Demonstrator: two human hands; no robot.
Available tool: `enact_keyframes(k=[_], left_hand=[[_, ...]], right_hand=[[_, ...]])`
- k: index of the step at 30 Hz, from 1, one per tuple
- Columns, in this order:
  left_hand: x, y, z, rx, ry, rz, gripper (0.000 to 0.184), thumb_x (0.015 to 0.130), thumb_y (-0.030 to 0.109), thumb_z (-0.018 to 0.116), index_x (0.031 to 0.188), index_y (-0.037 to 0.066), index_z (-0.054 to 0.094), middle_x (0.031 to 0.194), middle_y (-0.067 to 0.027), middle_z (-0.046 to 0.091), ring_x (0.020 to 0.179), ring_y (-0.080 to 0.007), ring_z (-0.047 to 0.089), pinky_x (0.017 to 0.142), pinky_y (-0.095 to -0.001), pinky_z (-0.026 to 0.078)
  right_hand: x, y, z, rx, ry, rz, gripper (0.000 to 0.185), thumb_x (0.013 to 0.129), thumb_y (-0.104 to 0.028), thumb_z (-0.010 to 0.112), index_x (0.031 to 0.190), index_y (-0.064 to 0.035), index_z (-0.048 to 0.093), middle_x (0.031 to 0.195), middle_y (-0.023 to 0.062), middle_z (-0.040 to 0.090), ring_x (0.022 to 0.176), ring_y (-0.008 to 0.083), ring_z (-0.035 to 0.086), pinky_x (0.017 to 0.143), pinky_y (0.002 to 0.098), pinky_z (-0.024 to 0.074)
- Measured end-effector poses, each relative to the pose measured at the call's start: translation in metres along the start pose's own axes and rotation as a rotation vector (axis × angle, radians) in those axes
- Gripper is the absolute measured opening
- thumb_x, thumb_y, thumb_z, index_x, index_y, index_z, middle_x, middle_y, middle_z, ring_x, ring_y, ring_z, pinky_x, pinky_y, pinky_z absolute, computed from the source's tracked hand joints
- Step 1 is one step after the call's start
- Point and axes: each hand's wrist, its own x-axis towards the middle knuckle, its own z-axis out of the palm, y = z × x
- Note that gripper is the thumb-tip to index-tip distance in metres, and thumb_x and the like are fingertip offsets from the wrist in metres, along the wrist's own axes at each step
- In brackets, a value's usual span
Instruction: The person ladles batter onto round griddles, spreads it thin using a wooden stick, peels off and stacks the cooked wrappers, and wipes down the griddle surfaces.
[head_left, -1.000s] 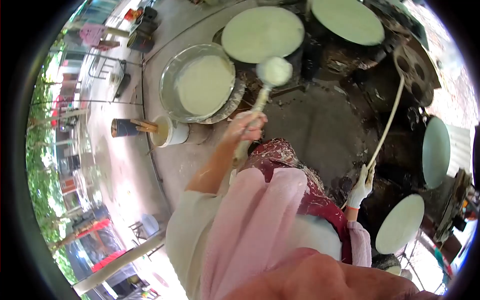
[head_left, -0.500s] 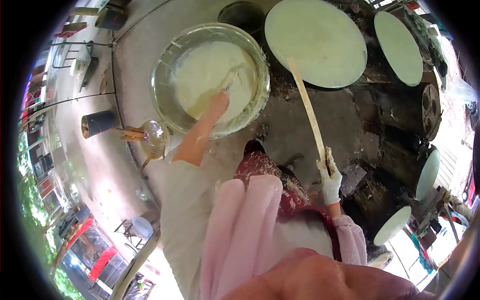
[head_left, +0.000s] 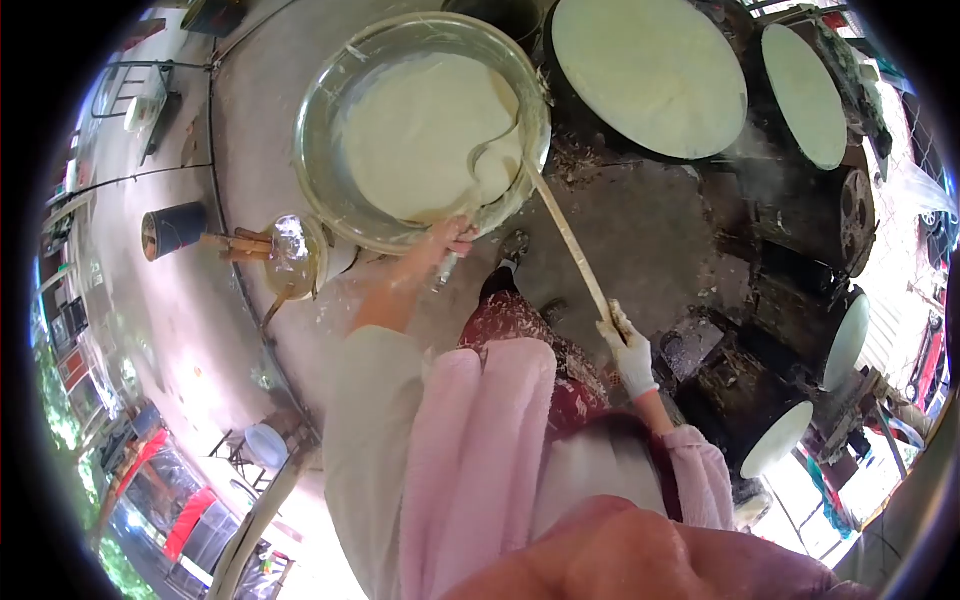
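My bare left hand [head_left: 447, 240] is closed around the handle of a ladle at the near rim of a wide metal basin [head_left: 318, 190]. Pale creamy liquid [head_left: 415, 135] fills much of the basin. The ladle's head [head_left: 497, 165], coated in this liquid, lies inside at the right; its exact shape is hard to make out. My right hand [head_left: 628, 355], in a white glove, grips a long flat wooden stick [head_left: 572, 245]. The stick's far end reaches the basin's right rim. Darker, rough material shows at the gloved fingers.
A large round pan [head_left: 650, 75] covered in pale material stands right of the basin, with a smaller round one [head_left: 805, 95] beyond. More pale rounds line the right side. A bowl with wooden handles [head_left: 290, 255] and a dark bucket [head_left: 172, 230] stand at the left.
My left hand has drawn back from over the liquid to the near rim with the ladle. The stick's far end has swung left from the large pan's edge to the basin rim.
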Motion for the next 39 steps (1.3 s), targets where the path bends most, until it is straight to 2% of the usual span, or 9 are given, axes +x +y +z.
enact_keyframes(k=[6,10,14,19,21,29,32,35,39], left_hand=[[-0.017,-0.060,0.105,-0.820,-0.150,0.194,0.040,0.099,0.044,0.051,0.105,0.004,0.055,0.058,0.0072,0.041,0.046,-0.0053,0.037,0.047,-0.0255,0.035],[-0.054,-0.058,0.147,-0.894,-0.145,0.297,0.041,0.099,0.044,0.051,0.105,0.004,0.055,0.059,0.0068,0.042,0.046,-0.0059,0.038,0.046,-0.0252,0.034],[-0.122,-0.012,0.157,-0.665,-0.043,0.454,0.041,0.099,0.044,0.051,0.106,0.004,0.056,0.059,0.0063,0.043,0.046,-0.0065,0.038,0.046,-0.0249,0.034],[-0.278,0.125,0.233,-0.137,0.455,0.542,0.039,0.100,0.043,0.050,0.104,0.004,0.055,0.050,0.0086,0.034,0.037,-0.0053,0.033,0.043,-0.0238,0.034],[-0.310,0.156,0.221,-0.309,-0.123,0.775,0.041,0.099,0.045,0.051,0.103,0.005,0.055,0.051,0.0089,0.034,0.035,-0.0028,0.029,0.044,-0.0212,0.032],[-0.292,0.188,0.174,-0.374,0.294,0.811,0.038,0.101,0.036,0.051,0.101,-0.002,0.055,0.059,0.0089,0.036,0.039,-0.0031,0.031,0.048,-0.0212,0.032],[-0.273,0.183,0.177,-0.293,0.530,0.707,0.037,0.100,0.035,0.051,0.098,-0.002,0.056,0.058,0.0050,0.041,0.036,-0.0041,0.033,0.040,-0.0225,0.030],[-0.276,0.163,0.228,0.256,0.734,0.792,0.038,0.101,0.035,0.048,0.094,-0.002,0.054,0.057,0.0025,0.040,0.038,-0.0065,0.034,0.039,-0.0230,0.029],[-0.279,0.174,0.283,0.411,0.456,0.565,0.038,0.101,0.036,0.047,0.095,-0.001,0.054,0.057,0.0028,0.037,0.038,-0.0071,0.034,0.039,-0.0220,0.027]], right_hand=[[-0.033,-0.010,0.013,0.065,-0.294,0.289,0.051,0.094,-0.019,0.064,0.135,0.0077,0.050,0.135,0.0113,0.057,0.124,0.0118,0.049,0.105,0.0236,0.0355],[-0.061,0.018,-0.004,0.094,-0.317,0.002,0.050,0.095,-0.017,0.062,0.135,0.0099,0.049,0.134,0.0098,0.056,0.123,0.0117,0.049,0.104,0.0239,0.0361],[-0.086,0.003,-0.010,0.102,-0.353,-0.236,0.049,0.094,-0.009,0.062,0.136,0.0104,0.047,0.140,0.0099,0.051,0.125,0.0111,0.047,0.104,0.0237,0.0362],[-0.110,-0.024,-0.035,0.238,-0.234,-0.536,0.051,0.092,-0.001,0.061,0.139,0.0106,0.043,0.146,0.0128,0.046,0.130,0.0151,0.044,0.109,0.0271,0.0329],[-0.111,-0.025,-0.043,0.281,-0.119,-0.651,0.052,0.093,-0.001,0.060,0.139,0.0112,0.042,0.146,0.0139,0.045,0.132,0.0175,0.044,0.110,0.0290,0.0316],[-0.080,-0.023,-0.054,0.483,0.127,-0.420,0.052,0.091,-0.004,0.067,0.138,0.0051,0.048,0.135,0.0029,0.055,0.118,0.0102,0.052,0.101,0.0229,0.0385],[-0.075,-0.023,-0.065,0.367,0.192,-0.475,0.055,0.092,-0.008,0.066,0.140,0.0093,0.043,0.144,0.0134,0.048,0.128,0.0140,0.047,0.106,0.0257,0.0352],[-0.062,0.006,-0.086,0.411,0.293,-0.481,0.052,0.089,-0.001,0.068,0.137,0.0066,0.049,0.137,0.0084,0.054,0.122,0.0131,0.051,0.104,0.0250,0.0379],[-0.070,0.028,-0.117,0.447,0.453,-0.321,0.051,0.090,-0.003,0.068,0.137,0.0071,0.049,0.138,0.0098,0.054,0.122,0.0139,0.052,0.105,0.0246,0.0374]])
